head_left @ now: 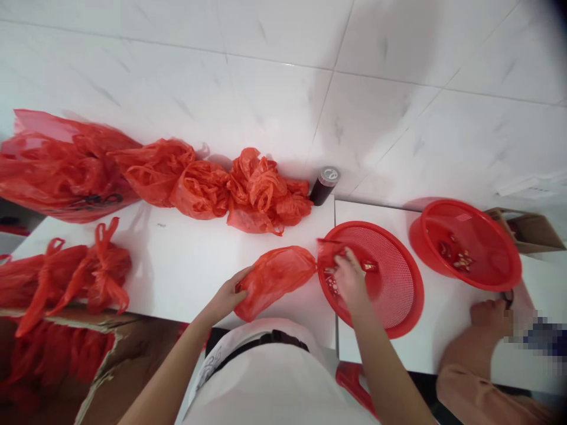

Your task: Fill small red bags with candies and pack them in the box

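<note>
A puffed-out red plastic bag (pixel 277 277) lies on its side above the white table in front of me. My left hand (pixel 234 294) grips its left end, thumb on top. The bag narrows at its right end to a thin neck. My right hand (pixel 349 274), slightly blurred, is closed on red plastic just past that neck. It is above the left part of a red mesh basket (pixel 401 295), in which a few small packets lie. What the bag holds cannot be made out.
Filled red bags (pixel 201 189) line the wall, with a dark can (pixel 325 185) at their right end. Tied bags (pixel 104 265) lie at left above an open carton (pixel 101 378). A red basin (pixel 469 245) with small items stands right, near another person's arm (pixel 469 348).
</note>
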`<action>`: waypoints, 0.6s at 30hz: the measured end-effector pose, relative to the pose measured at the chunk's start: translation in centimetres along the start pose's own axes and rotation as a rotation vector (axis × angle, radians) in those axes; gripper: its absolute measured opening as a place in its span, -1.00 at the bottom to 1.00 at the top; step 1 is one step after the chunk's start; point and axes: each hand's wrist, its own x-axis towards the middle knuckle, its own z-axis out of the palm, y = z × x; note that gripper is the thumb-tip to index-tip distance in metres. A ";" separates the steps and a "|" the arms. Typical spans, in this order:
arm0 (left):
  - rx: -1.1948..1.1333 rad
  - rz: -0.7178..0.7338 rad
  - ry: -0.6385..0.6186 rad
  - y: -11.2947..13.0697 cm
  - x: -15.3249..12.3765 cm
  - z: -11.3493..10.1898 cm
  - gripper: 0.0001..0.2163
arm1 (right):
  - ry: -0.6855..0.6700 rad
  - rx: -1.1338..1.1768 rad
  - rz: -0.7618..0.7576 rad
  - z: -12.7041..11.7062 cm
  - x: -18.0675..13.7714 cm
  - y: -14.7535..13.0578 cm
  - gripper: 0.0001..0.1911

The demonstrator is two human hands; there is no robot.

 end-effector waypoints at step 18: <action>0.160 0.064 0.347 -1.6 -0.8 0.8 -0.24 | -0.060 -1.259 0.120 -3.3 0.0 4.2 -0.27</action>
